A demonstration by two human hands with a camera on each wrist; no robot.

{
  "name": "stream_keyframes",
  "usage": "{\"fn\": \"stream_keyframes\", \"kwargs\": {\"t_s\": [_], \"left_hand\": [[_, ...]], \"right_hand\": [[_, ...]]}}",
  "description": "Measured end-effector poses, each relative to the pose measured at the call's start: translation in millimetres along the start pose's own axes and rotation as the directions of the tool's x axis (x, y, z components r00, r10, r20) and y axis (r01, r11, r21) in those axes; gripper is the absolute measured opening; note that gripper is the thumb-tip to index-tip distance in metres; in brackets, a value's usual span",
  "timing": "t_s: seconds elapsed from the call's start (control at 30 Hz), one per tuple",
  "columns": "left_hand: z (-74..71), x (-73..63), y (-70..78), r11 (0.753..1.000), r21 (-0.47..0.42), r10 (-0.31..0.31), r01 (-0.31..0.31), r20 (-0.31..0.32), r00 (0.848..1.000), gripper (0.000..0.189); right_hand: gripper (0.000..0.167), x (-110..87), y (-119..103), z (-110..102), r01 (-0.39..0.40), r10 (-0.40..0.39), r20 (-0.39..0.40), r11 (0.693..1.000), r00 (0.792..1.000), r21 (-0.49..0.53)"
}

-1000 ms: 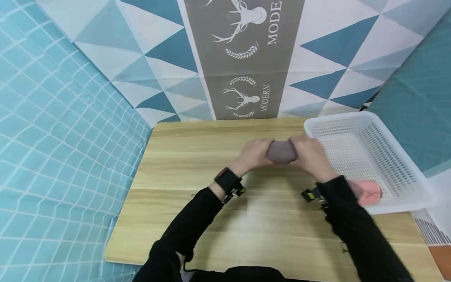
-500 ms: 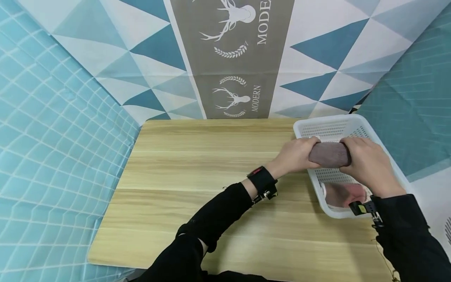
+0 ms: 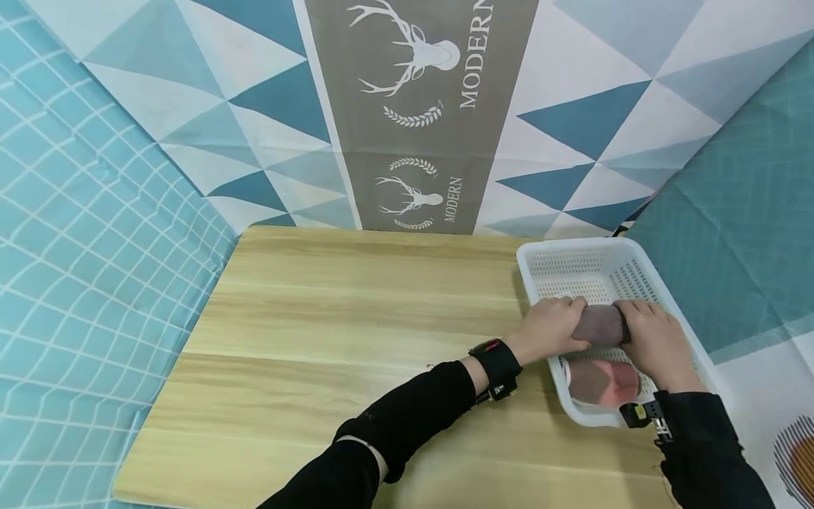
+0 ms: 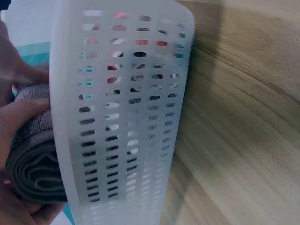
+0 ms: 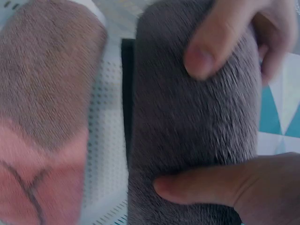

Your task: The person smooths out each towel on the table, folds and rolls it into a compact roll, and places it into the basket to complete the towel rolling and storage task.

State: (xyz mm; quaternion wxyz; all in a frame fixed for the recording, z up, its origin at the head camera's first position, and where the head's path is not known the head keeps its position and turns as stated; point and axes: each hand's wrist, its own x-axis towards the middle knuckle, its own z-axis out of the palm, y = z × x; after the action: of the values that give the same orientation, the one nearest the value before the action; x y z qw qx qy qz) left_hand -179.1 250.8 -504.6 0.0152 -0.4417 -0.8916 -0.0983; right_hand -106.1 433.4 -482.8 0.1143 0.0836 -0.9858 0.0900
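Note:
A rolled grey-brown towel [image 3: 600,325] is held between my two hands, over the white perforated basket [image 3: 533,272]. My left hand [image 3: 552,326] grips its left end, and my right hand [image 3: 658,343] grips its right end. Both thumbs press on the plush surface of the towel [image 5: 187,122] in the right wrist view. Its spiral end [image 4: 40,176] shows beside the basket wall in the left wrist view. A second rolled towel, brown and pink [image 3: 600,382], lies in the front part of the basket, nearer my body.
The wooden table [image 3: 356,318] stretches left of the basket. A patterned cloth [image 3: 407,106] hangs behind it, and blue checked cloth [image 3: 95,247] covers the left side. At the right are a teal cloth [image 3: 731,247] and a white surface [image 3: 757,375].
Both hands have carried the grey-brown towel from above the table rightward to the basket, then lowered it toward the inside. The head view has shifted slightly.

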Motion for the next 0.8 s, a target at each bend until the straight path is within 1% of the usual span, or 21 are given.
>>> {"fn": "stream_keyframes", "kwargs": {"t_s": [0.13,0.23,0.37,0.4,0.43,0.53,0.6,0.63,0.7,0.73,0.8], "left_hand": [[3.2,1.2,9.9,0.998,0.063,-0.015,0.016,-0.019,1.000,0.065],[6.2,0.7,16.1,0.998,0.065,-0.026,0.026,-0.001,1.000,0.066],[14.1,-4.5,24.8,0.996,0.084,-0.017,0.014,0.037,0.999,0.063],[16.6,-6.2,27.0,0.995,0.096,-0.017,0.013,0.039,0.999,0.061],[18.4,-7.8,29.2,0.994,0.110,-0.022,0.017,0.047,0.999,0.059],[21.1,-11.6,34.3,0.987,0.155,-0.051,0.041,0.065,0.997,0.043],[21.9,-12.4,36.4,0.981,0.184,-0.074,0.054,0.101,0.992,0.039],[21.0,-11.8,37.4,0.978,0.199,-0.085,0.059,0.126,0.988,0.038],[19.6,-9.4,39.4,0.971,0.230,-0.105,0.061,0.186,0.977,0.040],[19.2,-8.8,40.4,0.968,0.244,-0.114,0.058,0.224,0.968,0.043],[18.7,-7.8,41.6,0.965,0.261,-0.116,0.040,0.282,0.952,0.051]], "right_hand": [[0.058,-5.6,2,2,-0.021,0.022,0.004,0.999,1.000,-0.024],[0.055,-9.3,1,1,-0.010,0.011,0.029,1.000,1.000,-0.030],[0.054,-19.8,0,4,0.005,-0.004,0.065,1.000,0.998,-0.019],[0.053,-22.9,-1,5,0.007,-0.007,0.083,1.000,0.997,-0.004],[0.053,-25.2,-1,5,-0.003,0.002,0.132,1.000,0.991,0.010],[0.050,-27.4,-3,6,-0.023,0.011,0.266,0.999,0.964,0.042],[0.048,-26.7,-4,4,-0.034,0.012,0.340,0.998,0.940,0.059],[0.048,-25.5,-4,4,-0.041,0.014,0.365,0.997,0.931,0.064],[0.045,-24.0,-3,3,-0.032,-0.004,0.363,0.995,0.932,0.093],[0.044,-24.1,-4,3,-0.038,-0.005,0.366,0.993,0.931,0.112],[0.043,-24.5,-4,4,-0.054,0.006,0.379,0.992,0.925,0.114]]}}
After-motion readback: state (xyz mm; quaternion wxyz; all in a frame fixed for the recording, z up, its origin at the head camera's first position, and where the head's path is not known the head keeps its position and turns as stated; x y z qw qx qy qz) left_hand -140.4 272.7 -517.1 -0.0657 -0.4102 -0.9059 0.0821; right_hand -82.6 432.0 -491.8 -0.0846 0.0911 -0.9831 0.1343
